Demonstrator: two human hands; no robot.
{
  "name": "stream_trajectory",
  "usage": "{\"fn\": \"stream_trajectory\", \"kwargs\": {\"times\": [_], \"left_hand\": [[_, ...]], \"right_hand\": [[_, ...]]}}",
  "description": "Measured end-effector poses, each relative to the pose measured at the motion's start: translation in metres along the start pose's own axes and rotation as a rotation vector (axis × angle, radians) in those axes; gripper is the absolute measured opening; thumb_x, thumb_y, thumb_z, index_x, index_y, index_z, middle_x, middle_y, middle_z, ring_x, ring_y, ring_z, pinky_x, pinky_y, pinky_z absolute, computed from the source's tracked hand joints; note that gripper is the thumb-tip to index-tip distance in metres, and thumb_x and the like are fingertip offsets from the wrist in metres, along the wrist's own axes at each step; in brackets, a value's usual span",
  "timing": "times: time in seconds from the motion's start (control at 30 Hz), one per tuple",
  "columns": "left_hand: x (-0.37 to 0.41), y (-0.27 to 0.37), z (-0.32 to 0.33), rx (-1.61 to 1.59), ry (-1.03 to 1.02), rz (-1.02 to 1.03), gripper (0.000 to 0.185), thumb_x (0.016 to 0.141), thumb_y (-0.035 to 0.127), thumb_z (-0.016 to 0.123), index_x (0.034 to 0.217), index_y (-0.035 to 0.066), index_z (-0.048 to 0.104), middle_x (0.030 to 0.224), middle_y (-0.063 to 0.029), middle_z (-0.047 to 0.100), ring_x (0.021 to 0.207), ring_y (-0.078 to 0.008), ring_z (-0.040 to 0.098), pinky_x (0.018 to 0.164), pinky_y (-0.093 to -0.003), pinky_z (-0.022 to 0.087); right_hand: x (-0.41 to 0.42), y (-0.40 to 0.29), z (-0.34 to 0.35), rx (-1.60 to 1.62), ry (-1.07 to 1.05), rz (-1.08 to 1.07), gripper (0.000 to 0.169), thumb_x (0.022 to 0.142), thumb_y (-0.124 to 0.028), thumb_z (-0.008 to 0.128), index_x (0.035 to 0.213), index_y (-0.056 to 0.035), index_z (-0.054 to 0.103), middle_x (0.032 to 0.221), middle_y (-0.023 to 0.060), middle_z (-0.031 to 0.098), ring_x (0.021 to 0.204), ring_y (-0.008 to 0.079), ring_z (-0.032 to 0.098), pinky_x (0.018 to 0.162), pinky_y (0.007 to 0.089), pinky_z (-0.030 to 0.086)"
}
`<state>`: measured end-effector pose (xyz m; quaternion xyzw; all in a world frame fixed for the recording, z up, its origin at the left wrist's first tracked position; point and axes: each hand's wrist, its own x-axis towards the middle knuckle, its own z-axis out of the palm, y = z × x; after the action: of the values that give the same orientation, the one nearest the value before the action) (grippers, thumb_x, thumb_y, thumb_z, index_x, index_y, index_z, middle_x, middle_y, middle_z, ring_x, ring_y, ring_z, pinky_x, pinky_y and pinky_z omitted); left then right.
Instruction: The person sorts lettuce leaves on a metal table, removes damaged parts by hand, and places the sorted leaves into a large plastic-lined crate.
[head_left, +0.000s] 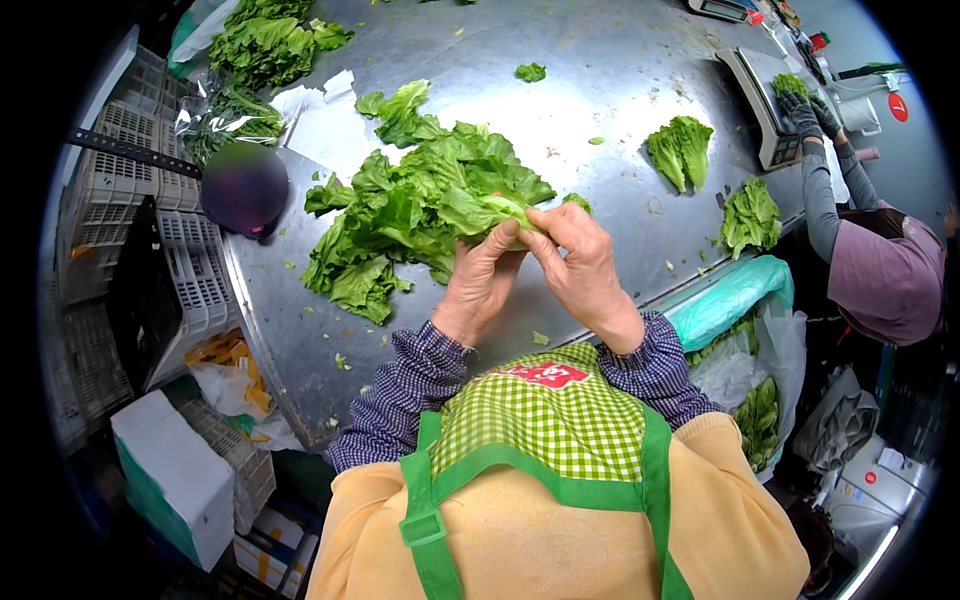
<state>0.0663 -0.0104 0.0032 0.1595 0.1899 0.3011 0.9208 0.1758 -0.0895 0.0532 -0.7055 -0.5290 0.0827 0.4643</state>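
Both of my hands meet at the stem end of a green lettuce head (480, 210) over a metal worktable (600, 45). My left hand (484, 274) holds it from below, its thumb pressed near the base. With thumb and index finger, my right hand (574, 244) pinches the pale stem end. Behind and to the left spreads a pile of loose lettuce leaves (375, 217), touching the held lettuce. Where the held leaves end and the pile begins is hard to tell.
Two lettuce heads (681, 150) (751, 216) lie to the right. At far right, a co-worker's gloved hands (806, 116) hold greens on a scale (772, 82). A lettuce-filled bag (757, 412) stands by my right side. Plastic crates (191, 262) stand left; more greens (262, 49) lie at upper left.
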Motion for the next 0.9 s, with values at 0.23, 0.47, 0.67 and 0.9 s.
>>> {"fn": "stream_trajectory", "kwargs": {"times": [0.23, 0.47, 0.67, 0.9], "left_hand": [[-0.001, 0.000, -0.003, 0.122, 0.019, -0.071, 0.036, 0.085, 0.006, 0.073, 0.119, 0.007, 0.059, 0.108, -0.0010, 0.063, 0.101, -0.0140, 0.059, 0.092, -0.0321, 0.047], [-0.002, -0.001, 0.007, 0.149, 0.122, 0.041, 0.023, 0.086, 0.014, 0.074, 0.106, 0.007, 0.064, 0.103, -0.0011, 0.065, 0.096, -0.0145, 0.060, 0.086, -0.0316, 0.048], [-0.003, -0.003, -0.013, 0.221, 0.043, -0.054, 0.025, 0.085, 0.019, 0.075, 0.105, 0.007, 0.066, 0.102, -0.0015, 0.066, 0.094, -0.0122, 0.060, 0.082, -0.0296, 0.048], [-0.003, -0.006, 0.009, 0.267, 0.077, -0.003, 0.026, 0.084, 0.011, 0.075, 0.107, 0.005, 0.066, 0.101, -0.0025, 0.066, 0.093, -0.0132, 0.061, 0.084, -0.0291, 0.048]], "right_hand": [[-0.004, 0.005, 0.004, 0.083, 0.013, 0.152, 0.011, 0.087, -0.004, 0.063, 0.095, 0.0034, 0.068, 0.074, 0.0139, 0.061, 0.068, 0.0249, 0.060, 0.059, 0.0340, 0.047], [0.003, 0.010, 0.006, 0.213, 0.064, 0.261, 0.010, 0.091, -0.007, 0.061, 0.090, 0.0026, 0.065, 0.079, 0.0127, 0.061, 0.071, 0.0203, 0.061, 0.060, 0.0312, 0.047], [0.000, 0.017, 0.008, -0.027, 0.003, -0.032, 0.009, 0.092, -0.007, 0.060, 0.093, 0.0021, 0.060, 0.081, 0.0138, 0.057, 0.072, 0.0249, 0.058, 0.062, 0.0340, 0.046], [-0.011, 0.033, 0.031, 0.695, 0.222, 0.645, 0.019, 0.100, -0.017, 0.050, 0.095, 0.0004, 0.055, 0.080, 0.0062, 0.057, 0.071, 0.0141, 0.055, 0.062, 0.0290, 0.045]]}}
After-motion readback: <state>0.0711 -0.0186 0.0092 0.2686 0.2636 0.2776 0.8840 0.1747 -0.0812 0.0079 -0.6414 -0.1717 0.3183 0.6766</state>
